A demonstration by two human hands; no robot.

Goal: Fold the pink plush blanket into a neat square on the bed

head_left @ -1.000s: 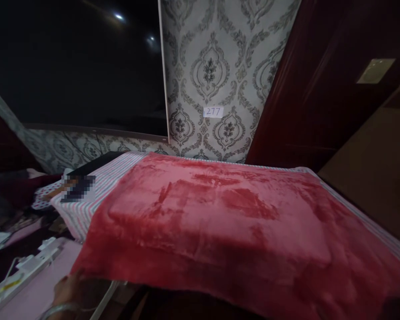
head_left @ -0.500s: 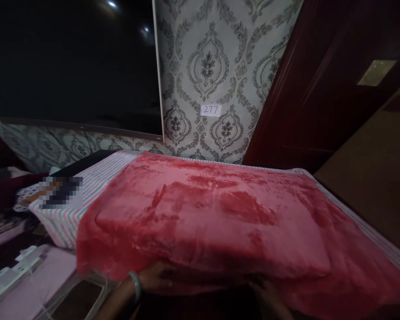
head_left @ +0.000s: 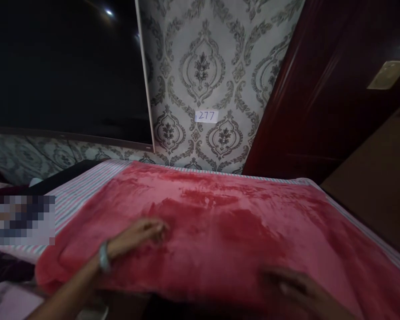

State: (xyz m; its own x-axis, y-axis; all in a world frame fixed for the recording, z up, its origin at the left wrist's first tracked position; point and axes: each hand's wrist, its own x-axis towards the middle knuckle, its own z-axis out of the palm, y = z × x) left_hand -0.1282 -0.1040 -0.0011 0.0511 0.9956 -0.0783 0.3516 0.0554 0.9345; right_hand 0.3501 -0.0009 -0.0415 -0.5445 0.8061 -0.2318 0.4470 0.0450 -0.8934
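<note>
A plush red blanket [head_left: 220, 222] lies spread over a striped sheet [head_left: 76, 195] on a raised surface. My left hand [head_left: 138, 235], with a bangle at the wrist, rests flat on the blanket's left part, fingers stretched out. My right hand [head_left: 296, 289] lies on the blanket near its front edge at the right. It is dark and blurred, and its fingers look spread on the fabric. Neither hand holds anything.
A patterned wall [head_left: 203, 75] with a small label reading 277 [head_left: 206, 116] stands behind. A large dark screen [head_left: 63, 66] fills the upper left. A dark red wooden door [head_left: 320, 89] is at the right. Cluttered items lie at the far left.
Both hands have come up from under the blanket's front edge onto its top. The view has shifted a little to the right.
</note>
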